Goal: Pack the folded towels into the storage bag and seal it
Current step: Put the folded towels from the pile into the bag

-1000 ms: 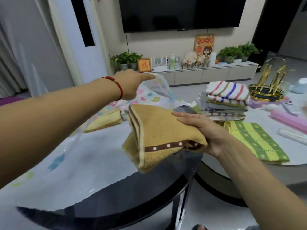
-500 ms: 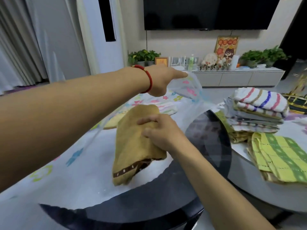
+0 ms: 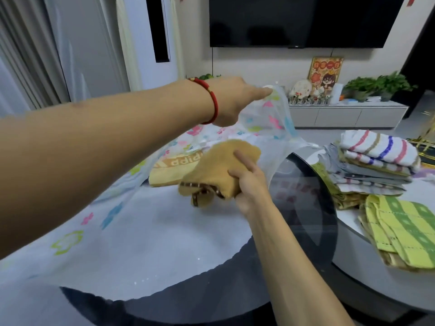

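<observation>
Right hand [image 3: 249,184] has pushed folded mustard-brown terry towel with dotted brown trim [image 3: 219,170] from near table edge into mouth of clear flower-printed plastic storage bag [image 3: 270,118]; second towel now going in beside yellow one inside. Fingers grasp towel's near end, arm reaching far. Left hand [image 3: 233,100] outstretched, pinching bag's upper lip raised. Striped towel stack [image 3: 374,161] waits right.

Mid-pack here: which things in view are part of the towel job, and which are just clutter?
Job: storage bag, brown towel, yellow towel inside the bag, towel stack, green towel.
Clutter: television, plants, picture, gold rack.
</observation>
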`<act>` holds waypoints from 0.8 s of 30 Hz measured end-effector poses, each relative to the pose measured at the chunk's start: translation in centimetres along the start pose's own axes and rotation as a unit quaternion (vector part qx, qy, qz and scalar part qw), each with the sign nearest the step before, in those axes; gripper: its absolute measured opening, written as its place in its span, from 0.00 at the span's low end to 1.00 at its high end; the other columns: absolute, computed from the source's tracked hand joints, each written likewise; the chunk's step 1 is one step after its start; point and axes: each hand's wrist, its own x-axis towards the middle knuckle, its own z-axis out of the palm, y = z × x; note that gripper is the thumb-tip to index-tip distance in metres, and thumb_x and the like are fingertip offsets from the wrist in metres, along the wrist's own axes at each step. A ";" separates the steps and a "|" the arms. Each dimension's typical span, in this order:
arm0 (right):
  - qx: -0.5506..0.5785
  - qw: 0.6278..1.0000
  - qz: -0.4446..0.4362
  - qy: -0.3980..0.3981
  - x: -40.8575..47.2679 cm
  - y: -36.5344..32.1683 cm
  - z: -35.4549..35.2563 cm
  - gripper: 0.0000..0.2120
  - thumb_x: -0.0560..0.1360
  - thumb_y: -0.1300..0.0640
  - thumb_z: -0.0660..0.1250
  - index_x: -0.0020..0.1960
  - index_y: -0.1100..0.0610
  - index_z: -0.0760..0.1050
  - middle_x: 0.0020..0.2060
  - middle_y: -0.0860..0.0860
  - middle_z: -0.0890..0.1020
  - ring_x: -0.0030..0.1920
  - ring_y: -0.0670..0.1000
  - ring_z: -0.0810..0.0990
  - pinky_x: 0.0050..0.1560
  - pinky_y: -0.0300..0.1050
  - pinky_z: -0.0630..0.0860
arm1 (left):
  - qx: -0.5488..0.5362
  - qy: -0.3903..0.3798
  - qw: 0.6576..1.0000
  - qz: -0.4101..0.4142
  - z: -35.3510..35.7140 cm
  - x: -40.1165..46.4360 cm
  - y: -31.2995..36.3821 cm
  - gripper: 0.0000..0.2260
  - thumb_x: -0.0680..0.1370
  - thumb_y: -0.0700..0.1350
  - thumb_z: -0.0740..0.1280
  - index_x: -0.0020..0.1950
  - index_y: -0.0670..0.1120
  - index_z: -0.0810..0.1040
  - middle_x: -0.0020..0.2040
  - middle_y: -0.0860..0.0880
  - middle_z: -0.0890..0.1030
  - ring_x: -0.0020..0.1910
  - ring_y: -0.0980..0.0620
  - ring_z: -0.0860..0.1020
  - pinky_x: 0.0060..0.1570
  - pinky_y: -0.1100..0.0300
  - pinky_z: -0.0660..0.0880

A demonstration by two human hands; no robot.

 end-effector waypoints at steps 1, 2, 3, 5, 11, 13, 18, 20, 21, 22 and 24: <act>0.041 0.999 -0.017 0.001 1.1 -0.2 1.2 0.29 0.74 0.73 0.64 0.67 0.49 0.81 0.61 0.54 0.83 0.57 0.56 0.85 0.50 0.48 0.86 | 0.006 0.003 1.000 0.001 -0.4 0.1 -0.3 0.41 0.73 0.30 0.59 0.80 0.57 0.49 0.58 0.40 0.75 0.48 0.40 0.75 0.46 0.44 0.77; 0.090 0.995 -0.030 0.009 2.4 -0.4 2.3 0.29 0.75 0.73 0.64 0.70 0.49 0.79 0.62 0.55 0.83 0.58 0.57 0.85 0.52 0.50 0.85 | 0.010 0.004 1.000 0.001 -0.7 0.2 -0.5 0.41 0.73 0.30 0.59 0.80 0.57 0.49 0.58 0.41 0.75 0.47 0.41 0.74 0.45 0.46 0.76; 0.141 0.989 -0.037 0.020 3.9 -0.4 3.3 0.30 0.77 0.73 0.63 0.72 0.50 0.77 0.63 0.57 0.82 0.59 0.58 0.84 0.54 0.52 0.85 | 0.010 0.005 1.000 -0.001 -0.8 0.2 -0.8 0.41 0.73 0.30 0.60 0.80 0.57 0.50 0.59 0.41 0.75 0.46 0.43 0.73 0.43 0.48 0.74; 0.193 0.979 -0.033 0.055 7.0 0.1 4.6 0.31 0.79 0.73 0.62 0.77 0.49 0.71 0.68 0.59 0.79 0.61 0.60 0.82 0.61 0.57 0.81 | 0.000 0.007 1.000 -0.009 -0.8 0.3 -1.1 0.41 0.73 0.31 0.60 0.80 0.59 0.50 0.60 0.42 0.75 0.44 0.46 0.71 0.40 0.51 0.72; -0.018 0.994 0.036 0.100 11.4 3.7 3.2 0.37 0.77 0.70 0.59 0.77 0.36 0.64 0.58 0.51 0.76 0.49 0.55 0.78 0.54 0.62 0.82 | -0.008 -0.011 1.000 0.027 0.2 0.2 -1.2 0.44 0.72 0.32 0.62 0.79 0.62 0.47 0.64 0.45 0.75 0.47 0.45 0.75 0.36 0.52 0.73; 0.000 0.996 -0.023 0.088 12.8 3.2 3.8 0.38 0.75 0.71 0.59 0.78 0.41 0.66 0.66 0.56 0.78 0.50 0.53 0.80 0.55 0.54 0.82 | -0.017 -0.008 0.999 0.041 0.4 0.2 -1.5 0.44 0.73 0.34 0.65 0.80 0.60 0.47 0.56 0.47 0.78 0.40 0.50 0.72 0.37 0.50 0.74; 0.032 0.996 -0.062 0.061 14.7 2.1 4.6 0.36 0.80 0.69 0.62 0.81 0.43 0.61 0.76 0.53 0.71 0.70 0.58 0.76 0.69 0.58 0.76 | -0.038 0.003 0.998 0.055 0.6 0.2 -1.6 0.47 0.71 0.51 0.76 0.80 0.58 0.47 0.42 0.50 0.75 0.38 0.52 0.71 0.44 0.48 0.77; -0.085 0.994 -0.016 0.060 14.7 2.9 3.8 0.37 0.80 0.68 0.61 0.83 0.43 0.54 0.74 0.54 0.71 0.65 0.57 0.77 0.64 0.56 0.78 | -0.035 -0.002 0.998 0.057 0.7 0.2 -1.5 0.49 0.69 0.57 0.76 0.80 0.58 0.48 0.50 0.49 0.78 0.46 0.49 0.74 0.49 0.47 0.76; -0.130 0.989 -0.001 0.064 14.8 3.4 3.6 0.37 0.80 0.68 0.61 0.83 0.44 0.54 0.74 0.56 0.71 0.62 0.57 0.77 0.60 0.53 0.78 | -0.029 -0.002 0.998 0.056 0.7 0.3 -1.4 0.49 0.69 0.58 0.76 0.80 0.58 0.48 0.54 0.48 0.79 0.50 0.48 0.75 0.51 0.47 0.76; -0.150 0.986 0.003 0.075 15.0 3.5 3.7 0.38 0.80 0.68 0.62 0.82 0.44 0.54 0.74 0.56 0.71 0.62 0.57 0.77 0.58 0.51 0.77 | -0.022 -0.002 0.998 0.056 0.8 0.3 -1.4 0.50 0.68 0.59 0.76 0.80 0.58 0.47 0.59 0.48 0.79 0.53 0.47 0.75 0.52 0.47 0.76; -0.105 0.990 -0.025 0.091 15.3 2.8 4.5 0.36 0.80 0.67 0.62 0.82 0.43 0.57 0.77 0.54 0.68 0.67 0.58 0.75 0.57 0.48 0.76 | -0.011 0.000 0.998 0.056 0.9 0.4 -1.2 0.50 0.69 0.59 0.76 0.80 0.58 0.47 0.63 0.48 0.78 0.56 0.46 0.75 0.54 0.47 0.76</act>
